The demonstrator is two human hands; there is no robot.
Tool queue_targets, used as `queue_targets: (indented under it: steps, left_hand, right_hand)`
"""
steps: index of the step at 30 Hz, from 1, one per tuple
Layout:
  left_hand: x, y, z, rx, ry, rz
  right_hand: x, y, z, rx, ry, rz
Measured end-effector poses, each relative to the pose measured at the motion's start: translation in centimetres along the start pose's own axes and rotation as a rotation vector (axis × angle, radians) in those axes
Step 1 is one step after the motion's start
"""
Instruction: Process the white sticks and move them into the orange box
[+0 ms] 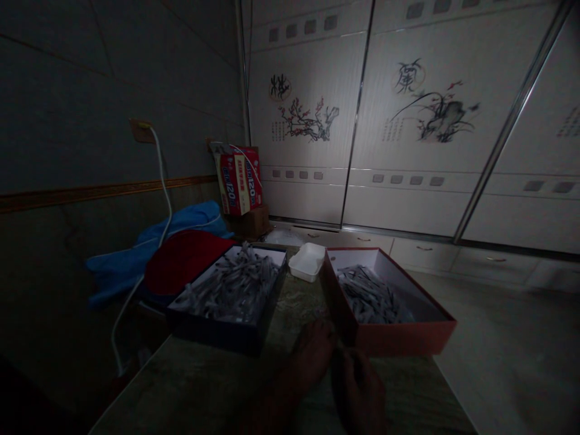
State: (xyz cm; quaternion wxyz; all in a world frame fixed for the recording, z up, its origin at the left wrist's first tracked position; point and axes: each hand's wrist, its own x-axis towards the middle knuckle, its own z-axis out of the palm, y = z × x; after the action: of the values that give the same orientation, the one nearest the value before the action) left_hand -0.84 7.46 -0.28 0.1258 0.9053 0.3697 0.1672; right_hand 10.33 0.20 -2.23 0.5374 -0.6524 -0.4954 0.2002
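In dim light my left hand (pixel 315 347) and my right hand (pixel 361 383) are close together over the near part of the table (pixel 290 314). Both have their fingers curled in, and whatever lies between them is too dark to make out. Just beyond them on the right is a red box (pixel 403 338) with a pale lining, holding a pile of thin grey strip-like pieces (pixel 369 296). A dark blue box (pixel 217 335) on the left holds a higher heap of similar pieces (pixel 233 284). Between the boxes, farther back, sits a small white plastic tray (pixel 308 263).
Left of the blue box are a red round cushion-like thing (pixel 185 260) and blue cloth (pixel 158 232). A white cable (pixel 163 181) hangs from the wall socket (pixel 142 130). Red cartons (pixel 242 181) stand in the corner beside sliding wardrobe doors (pixel 308 78).
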Motion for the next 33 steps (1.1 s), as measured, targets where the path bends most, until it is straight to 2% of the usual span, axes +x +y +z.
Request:
queue_targets:
  steps: [3, 5, 7, 10, 12, 14, 16, 18, 22, 25, 27, 30, 31, 33]
  left_hand:
    - [-0.6, -0.9, -0.4, -0.016, 0.048, -0.117]
    - [-1.1, -1.3, -1.4, -0.008, 0.055, -0.155]
    - [-1.7, -1.5, -2.6, -0.063, 0.135, -0.214]
    - [-3.1, -1.1, -4.0, -0.439, 0.322, -0.412]
    - [-4.0, -0.7, -4.2, -0.785, 0.353, -0.504]
    - [-4.9, -0.2, -3.7, -1.044, 0.351, -0.523]
    - [-5.5, 0.1, -2.8, -1.192, 0.381, -0.532]
    - [-5.8, 0.3, -1.8, -1.23, 0.428, -0.557]
    - [-5.6, 0.2, -0.4, -1.091, 0.495, -0.595]
    - [-5.7, 0.2, -0.6, -0.758, 0.483, -0.43]
    - [-5.8, 0.4, -1.2, -0.491, 0.43, -0.293]
    - [-6.0, 0.7, -1.7, -0.198, 0.363, -0.208]
    - [-6.1, 0.8, -1.7, -0.141, 0.385, -0.209]
    - [-6.2, 1.2, -1.4, -0.126, 0.514, -0.25]
  right_hand:
    - [-0.1, 0.3, -0.3, 0.001, 0.035, 0.047]
    - [-0.1, 0.5, -0.5, 0.015, 0.067, 0.096]
    - [-0.1, 0.4, -0.6, 0.041, 0.084, 0.113]
    - [-0.1, 0.0, -0.4, 0.072, 0.071, 0.067]
    - [-0.2, -0.6, -0.1, 0.084, 0.008, 0.017]
    - [-0.5, -1.2, 0.1, 0.098, -0.079, -0.051]
    - [-0.9, -1.7, 0.3, 0.116, -0.123, -0.114]
    - [-1.1, -2.0, 0.3, 0.125, -0.128, -0.141]
    - [-0.9, -2.0, 0.0, 0.118, -0.158, -0.114]
    - [-0.7, -1.6, -0.1, 0.222, -0.175, -0.008]
    - [-0.6, -1.4, 0.0, 0.299, -0.175, 0.064]
    - [-0.6, -1.3, 0.3, 0.356, -0.17, 0.094]
    - [-0.6, -1.3, 0.3, 0.384, -0.164, 0.096]
    - [-0.4, -1.3, 0.4, 0.47, -0.124, 0.132]
